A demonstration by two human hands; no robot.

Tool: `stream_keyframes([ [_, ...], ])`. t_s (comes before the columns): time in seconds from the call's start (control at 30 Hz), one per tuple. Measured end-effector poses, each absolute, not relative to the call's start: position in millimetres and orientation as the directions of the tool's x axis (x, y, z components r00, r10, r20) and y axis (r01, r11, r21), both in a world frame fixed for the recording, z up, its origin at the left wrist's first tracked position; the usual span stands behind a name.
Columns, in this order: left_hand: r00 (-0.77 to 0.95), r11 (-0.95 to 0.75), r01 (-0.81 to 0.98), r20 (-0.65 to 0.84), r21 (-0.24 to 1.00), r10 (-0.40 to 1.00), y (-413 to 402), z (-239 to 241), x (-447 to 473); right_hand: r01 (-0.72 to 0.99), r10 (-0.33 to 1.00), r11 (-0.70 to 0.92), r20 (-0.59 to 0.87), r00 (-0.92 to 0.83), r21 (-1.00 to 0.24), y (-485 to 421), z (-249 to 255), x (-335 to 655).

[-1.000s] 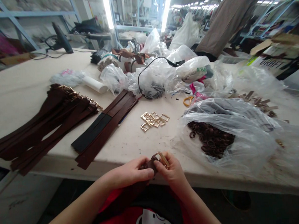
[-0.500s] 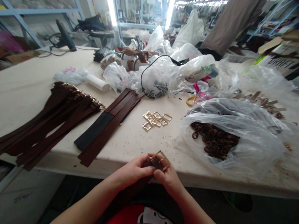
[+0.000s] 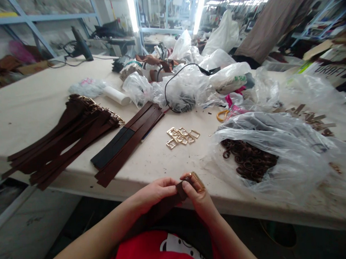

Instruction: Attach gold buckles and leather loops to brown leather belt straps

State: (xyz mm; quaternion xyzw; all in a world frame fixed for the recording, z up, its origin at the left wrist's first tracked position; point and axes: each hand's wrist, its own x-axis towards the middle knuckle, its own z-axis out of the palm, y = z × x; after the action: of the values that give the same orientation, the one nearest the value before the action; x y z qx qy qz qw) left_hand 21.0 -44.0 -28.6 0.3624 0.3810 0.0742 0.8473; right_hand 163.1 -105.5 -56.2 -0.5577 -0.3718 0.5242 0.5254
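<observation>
Where your left hand [image 3: 161, 192] pinches: brown strap [image 3: 181, 191], stretched between both hands at the table [image 3: 151, 159] edge.
Right hand [image 3: 199, 198]: thumb pressed on it, gold buckle [image 3: 198, 180] against your fingers.
Loose buckles [image 3: 177, 137]: twelve o'clock from your hands.
Bag [image 3: 291, 145] of rings [image 3: 253, 162]: two o'clock.

Two long white lamps [image 3: 200, 12] at the back are so bright that they look washed out, and the plastic bag [image 3: 300, 154] on the pale worktop [image 3: 145, 161] shines softly. Under the worktop it is very dark. Things far away look fuzzy, and the sides look stretched and smeary.
</observation>
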Motion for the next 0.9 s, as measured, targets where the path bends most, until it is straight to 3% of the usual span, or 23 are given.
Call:
stream_keyframes([
  [0.13,0.662,0.693,0.179,-0.607,0.699,0.441,-47.9,-27.1,25.9,-0.166,0.965,-0.2,-0.223,0.138,-0.966,-109.8,-58.4,165.0],
  [0.27,0.62,0.645,0.222,-0.616,0.731,0.485,-47.1,-23.1,21.9,-0.208,0.926,-0.259,-0.304,0.224,-0.943,-110.1,-62.6,168.5],
  [0.47,0.663,0.626,0.242,-0.597,0.741,0.452,-44.5,-25.9,17.5,0.072,0.961,-0.108,-0.085,0.263,-0.992,-110.6,-59.9,170.3],
  [0.57,0.682,0.628,0.209,-0.572,0.749,0.455,-47.1,-35.2,21.7,0.116,0.973,-0.103,-0.076,0.219,-0.988,-114.1,-60.1,167.9],
  [0.73,0.696,0.624,0.196,-0.556,0.756,0.455,-49.4,-42.9,20.5,-0.016,0.972,-0.167,-0.167,0.166,-0.986,-119.1,-63.8,162.7],
  [0.9,0.723,0.502,0.393,-0.596,0.77,0.349,-45.9,-36.3,11.4,-0.007,0.95,-0.17,-0.166,0.265,-0.985,-121.9,-69.2,155.5],
])
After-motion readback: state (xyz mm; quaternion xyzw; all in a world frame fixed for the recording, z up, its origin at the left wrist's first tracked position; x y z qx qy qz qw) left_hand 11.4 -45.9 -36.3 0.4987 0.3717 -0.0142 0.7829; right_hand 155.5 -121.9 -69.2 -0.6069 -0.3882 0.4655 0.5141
